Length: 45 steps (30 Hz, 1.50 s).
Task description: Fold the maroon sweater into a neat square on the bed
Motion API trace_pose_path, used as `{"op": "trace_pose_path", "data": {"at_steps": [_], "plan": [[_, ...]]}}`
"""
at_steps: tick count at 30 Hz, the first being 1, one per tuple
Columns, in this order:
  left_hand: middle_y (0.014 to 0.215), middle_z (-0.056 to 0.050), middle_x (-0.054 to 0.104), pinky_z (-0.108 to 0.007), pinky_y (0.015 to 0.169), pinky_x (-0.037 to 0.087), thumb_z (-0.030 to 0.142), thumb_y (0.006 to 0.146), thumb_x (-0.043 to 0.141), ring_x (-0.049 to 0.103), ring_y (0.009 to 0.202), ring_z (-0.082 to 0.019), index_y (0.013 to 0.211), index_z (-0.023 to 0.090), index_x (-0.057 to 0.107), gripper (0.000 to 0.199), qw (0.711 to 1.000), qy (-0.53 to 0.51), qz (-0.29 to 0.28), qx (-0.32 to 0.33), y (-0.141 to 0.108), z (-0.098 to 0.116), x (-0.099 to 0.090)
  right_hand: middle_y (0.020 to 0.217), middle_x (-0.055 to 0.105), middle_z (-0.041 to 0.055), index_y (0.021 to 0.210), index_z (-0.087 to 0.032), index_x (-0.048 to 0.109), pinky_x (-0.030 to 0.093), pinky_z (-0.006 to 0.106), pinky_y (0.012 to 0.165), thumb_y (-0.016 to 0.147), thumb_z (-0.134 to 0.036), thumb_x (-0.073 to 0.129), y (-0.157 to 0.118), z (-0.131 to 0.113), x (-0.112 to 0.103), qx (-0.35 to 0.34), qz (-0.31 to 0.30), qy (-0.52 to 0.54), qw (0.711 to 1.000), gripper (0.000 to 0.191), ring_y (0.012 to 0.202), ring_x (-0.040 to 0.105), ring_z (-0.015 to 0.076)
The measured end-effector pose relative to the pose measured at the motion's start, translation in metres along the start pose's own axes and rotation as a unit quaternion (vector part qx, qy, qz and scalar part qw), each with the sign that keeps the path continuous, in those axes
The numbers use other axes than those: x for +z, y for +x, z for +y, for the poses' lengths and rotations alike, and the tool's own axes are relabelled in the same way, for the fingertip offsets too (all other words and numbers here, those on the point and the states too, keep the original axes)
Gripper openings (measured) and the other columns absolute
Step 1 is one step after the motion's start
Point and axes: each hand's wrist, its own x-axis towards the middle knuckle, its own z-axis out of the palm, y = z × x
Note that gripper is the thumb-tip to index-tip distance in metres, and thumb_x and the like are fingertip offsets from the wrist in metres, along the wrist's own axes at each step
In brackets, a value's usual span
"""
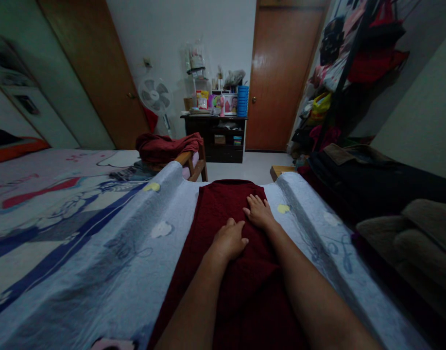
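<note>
The right hand (pixel 260 212) lies flat, fingers spread, holding nothing; nearer the person, the left hand (pixel 227 241) curls loosely, any grip unclear. Both touch a dark red garment (pixel 245 291) spread on a pale blue blanket (pixel 124 282).

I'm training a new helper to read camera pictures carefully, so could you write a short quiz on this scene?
1. True or false: the left hand is closer than the right hand to the far edge of the dark red garment.
2. Which appliance stands left of the dark cabinet?
3. The cover under the garment is mainly: A green, B light blue, C orange.

Key: 1 false; 2 a white fan; 3 B.
</note>
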Motion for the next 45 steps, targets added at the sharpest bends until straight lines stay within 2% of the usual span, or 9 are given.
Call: {"op": "trace_pose_path", "data": {"at_steps": [8,22,26,29,32,34,38,42,45], "plan": [[0.130,-0.014,0.048,-0.037,0.097,0.043,0.038,0.079,0.059,0.057,0.113,-0.031,0.129,0.021,0.053,0.053,0.999,0.019,-0.007,-0.027,-0.002,0.005,0.000,0.156,0.022,0.0136,0.146,-0.016,0.034,0.010,0.053,0.113,0.090,-0.059,0.038,0.007,0.005,0.002,0.056,0.010,0.011,0.998,0.071,0.144,0.014,0.0311],[0.129,-0.009,0.048,-0.036,0.097,0.044,0.043,0.080,0.055,0.058,0.112,-0.028,0.132,0.028,0.050,0.054,0.998,0.049,0.005,-0.030,-0.003,0.006,0.002,0.156,0.020,0.0153,0.148,-0.021,0.029,0.017,0.053,0.110,0.085,-0.069,0.037,0.008,0.010,-0.006,0.132,-0.008,-0.019,0.991,0.079,0.142,0.017,0.0355],[0.126,-0.008,0.049,-0.035,0.096,0.045,0.043,0.080,0.055,0.059,0.109,-0.026,0.131,0.030,0.052,0.052,0.999,0.050,0.016,-0.016,-0.004,0.004,0.001,0.155,0.024,0.0138,0.144,-0.016,0.035,0.012,0.053,0.112,0.088,-0.056,0.043,0.007,0.010,-0.007,0.081,0.056,-0.035,0.995,0.068,0.143,0.016,0.0314],[0.124,-0.008,0.052,-0.036,0.095,0.045,0.043,0.080,0.056,0.058,0.109,-0.026,0.129,0.031,0.054,0.050,0.998,0.061,0.028,-0.004,-0.005,0.005,0.001,0.155,0.025,0.0107,0.141,-0.015,0.039,0.009,0.047,0.115,0.091,-0.043,0.043,0.009,0.011,-0.005,0.009,0.089,-0.037,0.995,0.057,0.144,0.016,0.0239],[0.130,-0.009,0.051,-0.045,0.101,0.038,0.048,0.078,0.058,0.048,0.120,-0.031,0.126,0.032,0.057,0.051,0.994,0.094,0.061,-0.014,-0.005,0.006,0.002,0.154,0.028,0.0122,0.142,-0.012,0.038,0.016,0.042,0.114,0.093,-0.044,0.041,0.012,0.012,-0.002,-0.003,0.044,-0.025,0.999,0.059,0.142,0.022,0.0249],[0.142,-0.010,0.043,-0.055,0.108,0.025,0.054,0.075,0.060,0.033,0.133,-0.036,0.128,0.033,0.054,0.057,0.990,0.108,0.077,-0.039,-0.004,0.005,0.004,0.154,0.027,0.0134,0.143,-0.011,0.037,0.019,0.043,0.113,0.093,-0.048,0.040,0.014,0.013,0.000,0.007,0.017,-0.024,1.000,0.063,0.142,0.023,0.0277],[0.159,-0.013,0.015,-0.064,0.109,0.001,0.067,0.065,0.063,-0.002,0.143,-0.043,0.145,0.029,0.034,0.093,0.987,0.097,0.064,-0.111,0.002,-0.001,0.007,0.156,0.023,0.0125,0.145,-0.011,0.033,0.019,0.044,0.113,0.093,-0.052,0.037,0.016,0.013,0.001,0.021,0.001,-0.035,0.999,0.067,0.143,0.019,0.0301],[0.159,-0.018,0.008,-0.065,0.108,-0.002,0.078,0.051,0.064,-0.007,0.141,-0.047,0.148,0.027,0.026,0.116,0.979,0.075,0.057,-0.179,0.005,-0.011,0.007,0.156,0.023,0.0111,0.146,-0.013,0.033,0.019,0.044,0.114,0.093,-0.054,0.036,0.016,0.012,0.001,0.024,-0.011,-0.036,0.999,0.068,0.143,0.018,0.0296],[0.159,-0.017,0.007,-0.063,0.110,0.000,0.081,0.051,0.060,-0.005,0.143,-0.043,0.148,0.026,0.027,0.115,0.983,0.061,0.041,-0.166,0.006,-0.018,0.009,0.156,0.024,0.0120,0.145,-0.012,0.034,0.020,0.044,0.114,0.092,-0.053,0.039,0.018,0.012,-0.004,0.021,-0.021,-0.036,0.999,0.067,0.143,0.019,0.0309]]}}
